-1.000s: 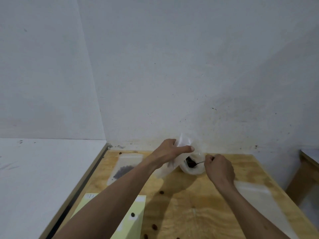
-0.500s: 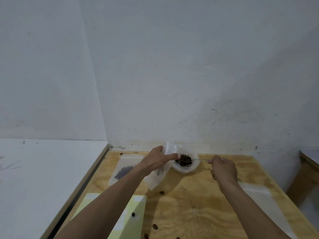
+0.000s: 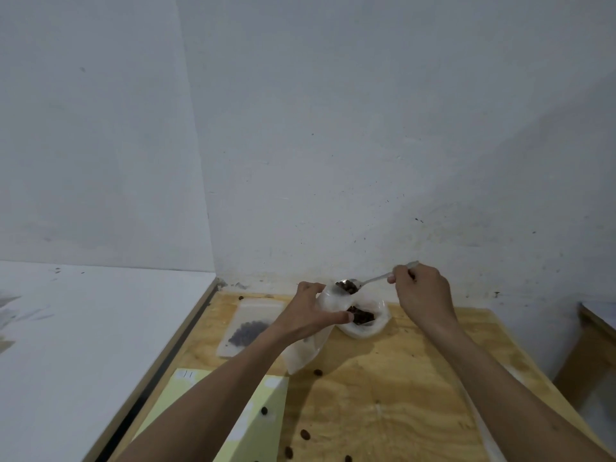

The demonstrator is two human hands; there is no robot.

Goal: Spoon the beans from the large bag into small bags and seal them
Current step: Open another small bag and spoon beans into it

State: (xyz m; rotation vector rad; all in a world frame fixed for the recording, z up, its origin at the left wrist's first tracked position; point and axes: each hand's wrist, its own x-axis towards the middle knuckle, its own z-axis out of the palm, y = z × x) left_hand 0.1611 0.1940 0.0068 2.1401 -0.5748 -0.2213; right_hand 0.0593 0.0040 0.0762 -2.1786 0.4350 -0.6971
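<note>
My left hand [image 3: 308, 316] grips a small clear bag [image 3: 308, 348] by its top and holds it tilted above the wooden table [image 3: 383, 395]. My right hand [image 3: 421, 295] pinches the handle of a metal spoon [image 3: 370, 281]. The spoon's bowl carries dark beans [image 3: 348, 287] and hovers at the small bag's mouth. Just right of the small bag, the large clear bag [image 3: 370, 323] lies open on the table with dark beans [image 3: 361, 315] inside.
A flat small bag with beans [image 3: 248, 330] lies at the table's back left. Several loose beans [image 3: 305, 434] are scattered on the wood and on a yellow-green sheet [image 3: 260, 425]. A clear plastic sheet [image 3: 483, 425] lies under my right forearm. The wall stands close behind.
My right hand has lifted the spoon out of the large bag with a load of beans and brought it left to the small bag's mouth. My left hand tilted that bag towards it.
</note>
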